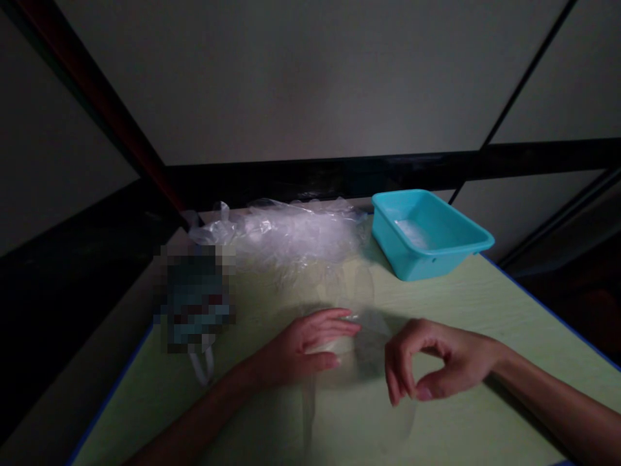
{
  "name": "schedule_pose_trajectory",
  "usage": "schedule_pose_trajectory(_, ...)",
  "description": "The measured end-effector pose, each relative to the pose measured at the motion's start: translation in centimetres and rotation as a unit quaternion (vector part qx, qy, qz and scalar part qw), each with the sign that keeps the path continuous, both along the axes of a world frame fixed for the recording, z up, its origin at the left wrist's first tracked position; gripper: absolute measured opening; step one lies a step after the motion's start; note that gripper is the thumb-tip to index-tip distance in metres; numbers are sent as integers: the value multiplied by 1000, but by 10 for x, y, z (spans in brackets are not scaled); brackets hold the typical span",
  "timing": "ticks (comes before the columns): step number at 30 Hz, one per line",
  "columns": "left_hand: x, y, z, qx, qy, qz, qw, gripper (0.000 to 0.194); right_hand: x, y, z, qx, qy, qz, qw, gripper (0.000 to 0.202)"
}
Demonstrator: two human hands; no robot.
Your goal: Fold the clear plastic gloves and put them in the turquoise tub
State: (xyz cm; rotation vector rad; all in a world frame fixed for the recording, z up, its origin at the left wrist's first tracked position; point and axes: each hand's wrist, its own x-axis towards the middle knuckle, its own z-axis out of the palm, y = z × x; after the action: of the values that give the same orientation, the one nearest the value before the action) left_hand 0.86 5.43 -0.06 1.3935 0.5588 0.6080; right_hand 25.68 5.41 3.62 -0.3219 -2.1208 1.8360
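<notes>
A thin, see-through plastic glove lies spread on the table between and below my hands. Its rounded finger shapes point away from me, and its outline is faint. My left hand hovers over or rests on its left part, fingers stretched out and thumb apart; I cannot tell whether it touches the film. At the right, my right hand is bent into a pinch, thumb against fingertips, at the near right edge of the glove. Beyond the hands lies a crumpled heap of clear plastic gloves.
A turquoise plastic basin stands at the back right with something whitish inside. On the left lies a blurred-out item with a pale strap. The light green table has blue edges and meets a pale panelled wall.
</notes>
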Motion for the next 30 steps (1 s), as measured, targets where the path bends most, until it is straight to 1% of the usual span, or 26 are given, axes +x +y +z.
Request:
schedule_pose_trajectory(2, 2, -3, 5, 29, 27, 9, 999, 58, -1, 0, -2, 21, -21, 27, 999, 10)
schedule_pose_trajectory(3, 2, -3, 8, 50, 40, 15, 998, 55, -1, -1, -3, 32, -30, 39, 998, 11)
schedule_pose_trajectory(5, 2, -2, 16, 99, 62, 31, 993, 44, -1, -1, -6, 49, -46, 59, 996, 12)
schedule_pose_trajectory(7, -2, -2, 24, 128, 75, 62, 987, 36, -1, -3, -10, 56, -53, 78, 994, 13)
schedule_pose_trajectory(9, -9, -6, 32, 134, 102, 102, 980, 35, 0, -5, -11, 59, -50, 94, 993, 15)
schedule_pose_trajectory(10, -14, -11, 35, 142, 135, 120, 973, 37, 0, -6, -11, 63, -47, 95, 992, 16)
schedule_pose_trajectory(12, -21, -22, 38, 197, 228, 141, 943, 41, 0, -8, -8, 86, -46, 76, 992, 17)
schedule_pose_trajectory(13, -24, -28, 38, 230, 269, 133, 926, 46, -1, -9, -5, 108, -47, 49, 992, 16)
schedule_pose_trajectory(15, -26, -40, 34, 298, 329, 88, 892, 58, -3, -11, -1, 161, -46, -19, 986, 16)
schedule_pose_trajectory(17, -22, -48, 28, 360, 367, 35, 857, 67, -5, -12, 2, 205, -40, -68, 976, 16)
schedule_pose_trajectory(19, -16, -53, 22, 400, 390, -9, 829, 69, -7, -12, 1, 230, -34, -83, 969, 13)
schedule_pose_trajectory(21, -10, -54, 16, 417, 400, -43, 815, 71, -8, -11, -2, 246, -37, -84, 965, 12)
schedule_pose_trajectory(24, -6, -54, 13, 421, 400, -61, 812, 73, -9, -9, -7, 263, -45, -85, 960, 12)
schedule_pose_trajectory(26, -9, -54, 14, 414, 386, -59, 822, 73, -8, -7, -7, 273, -43, -82, 958, 12)
schedule_pose_trajectory(28, -15, -54, 16, 396, 355, -37, 846, 70, -6, -8, -4, 288, -45, -73, 954, 13)
schedule_pose_trajectory(30, -23, -53, 16, 360, 317, 11, 878, 63, -4, -11, 0, 308, -68, -46, 948, 12)
